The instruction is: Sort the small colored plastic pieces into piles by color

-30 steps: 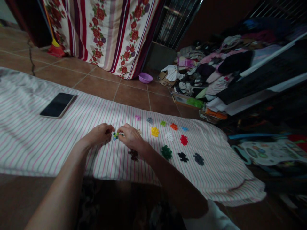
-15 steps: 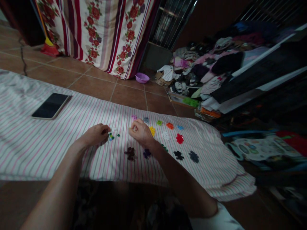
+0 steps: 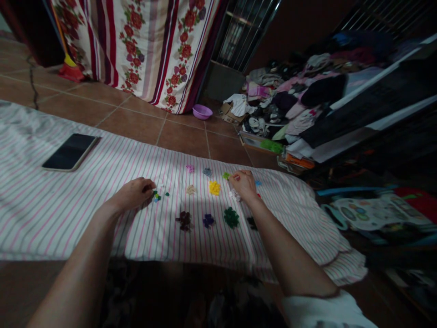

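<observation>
My left hand (image 3: 136, 192) rests on the striped cloth, its fingers curled closed beside a small mixed group of green, blue and white pieces (image 3: 157, 196). Over the sorted piles is my right hand (image 3: 243, 184), fingers pinched together right next to the lime-green pile (image 3: 226, 176) and above the white pile (image 3: 234, 195). Whatever either hand holds is too small or hidden. Around them lie a yellow pile (image 3: 214, 188), a beige pile (image 3: 191, 189), a dark green pile (image 3: 231, 217), a purple pile (image 3: 208, 221) and a brown pile (image 3: 185, 221). My right hand and forearm partly cover other piles.
A phone (image 3: 71, 152) lies on the striped cloth (image 3: 85, 205) at the left. Beyond the cloth's far edge are a tiled floor, a purple basin (image 3: 202, 111), a floral curtain (image 3: 146, 50) and a red broom (image 3: 71, 72). Heaped clothes (image 3: 290, 95) stand at the right.
My right hand has moved right, from beside the yellow pile to the lime-green and white piles, uncovering the beige and dark green ones. My left hand has hardly moved.
</observation>
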`<act>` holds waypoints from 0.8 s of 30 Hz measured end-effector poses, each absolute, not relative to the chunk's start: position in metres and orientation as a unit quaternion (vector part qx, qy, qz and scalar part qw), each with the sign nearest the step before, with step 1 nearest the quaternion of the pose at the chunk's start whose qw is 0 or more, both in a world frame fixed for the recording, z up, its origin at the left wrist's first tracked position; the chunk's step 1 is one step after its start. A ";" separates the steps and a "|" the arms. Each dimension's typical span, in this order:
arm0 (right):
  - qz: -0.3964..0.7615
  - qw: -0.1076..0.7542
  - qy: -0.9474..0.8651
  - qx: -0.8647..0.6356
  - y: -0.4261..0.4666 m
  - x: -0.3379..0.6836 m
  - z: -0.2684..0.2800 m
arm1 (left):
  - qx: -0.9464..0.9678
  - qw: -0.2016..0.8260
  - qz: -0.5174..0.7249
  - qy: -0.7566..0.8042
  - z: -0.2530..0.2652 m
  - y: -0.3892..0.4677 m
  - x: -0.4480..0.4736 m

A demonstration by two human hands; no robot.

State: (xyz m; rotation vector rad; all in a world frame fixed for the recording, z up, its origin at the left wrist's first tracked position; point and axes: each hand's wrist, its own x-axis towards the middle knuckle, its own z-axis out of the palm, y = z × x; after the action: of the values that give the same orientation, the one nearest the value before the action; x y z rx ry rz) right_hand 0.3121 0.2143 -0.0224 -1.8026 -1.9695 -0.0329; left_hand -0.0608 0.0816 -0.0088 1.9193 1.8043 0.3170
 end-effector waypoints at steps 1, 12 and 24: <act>-0.015 0.229 -0.716 -0.659 0.216 0.317 -0.024 | 0.701 0.241 0.117 0.661 -0.009 0.082 -0.061; -0.040 0.189 -0.714 -0.673 0.226 0.310 -0.029 | 0.697 0.238 0.106 0.668 -0.007 0.081 -0.058; -0.032 0.220 -0.716 -0.661 0.216 0.302 -0.023 | 0.699 0.250 0.121 0.659 -0.004 0.080 -0.060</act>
State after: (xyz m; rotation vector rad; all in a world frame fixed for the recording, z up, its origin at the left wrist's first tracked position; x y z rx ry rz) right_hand 0.3017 0.2161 -0.0232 -1.8287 -1.9816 -0.0878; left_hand -0.0595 0.0800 -0.0045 1.9037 1.7936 0.3294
